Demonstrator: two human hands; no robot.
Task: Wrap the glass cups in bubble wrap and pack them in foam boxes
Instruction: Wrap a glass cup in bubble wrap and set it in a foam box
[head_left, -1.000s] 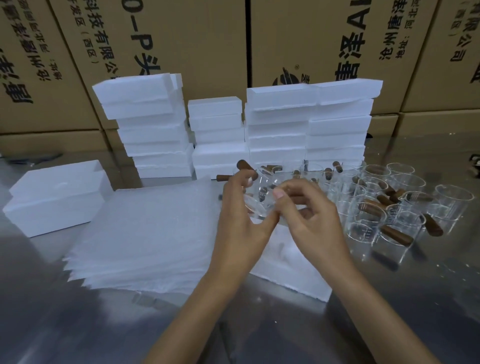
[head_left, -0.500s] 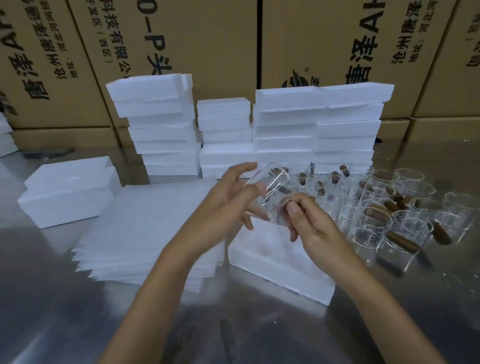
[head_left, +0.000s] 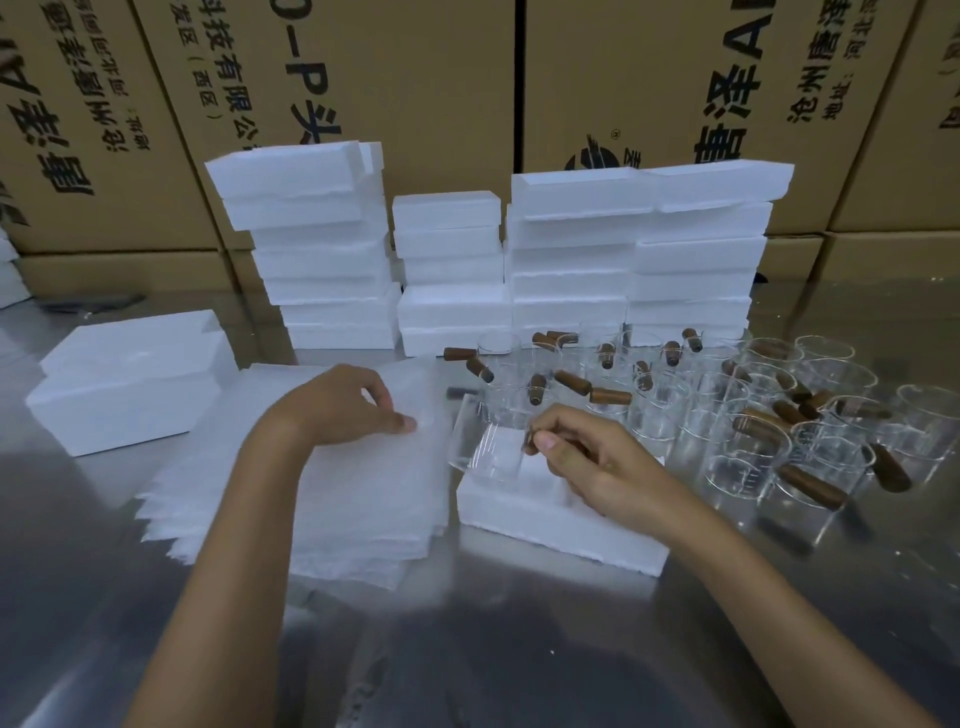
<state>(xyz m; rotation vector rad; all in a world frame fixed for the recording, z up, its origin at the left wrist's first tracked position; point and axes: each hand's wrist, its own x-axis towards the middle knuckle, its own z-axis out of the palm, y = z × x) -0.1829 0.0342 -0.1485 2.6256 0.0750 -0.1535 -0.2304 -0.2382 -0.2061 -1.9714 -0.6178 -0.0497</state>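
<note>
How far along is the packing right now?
Done: nothing shows as packed; whether the closed foam boxes hold cups cannot be told. In hand: the right hand holds one bare cup by its handle over the open foam box, while the left hand rests on the wrap stack. Left: many unwrapped cups stand on the table.

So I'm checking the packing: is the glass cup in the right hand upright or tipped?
Tipped. The right hand holds the glass cup by its wooden handle, mouth turned toward the bubble wrap stack, above the open foam box.
</note>
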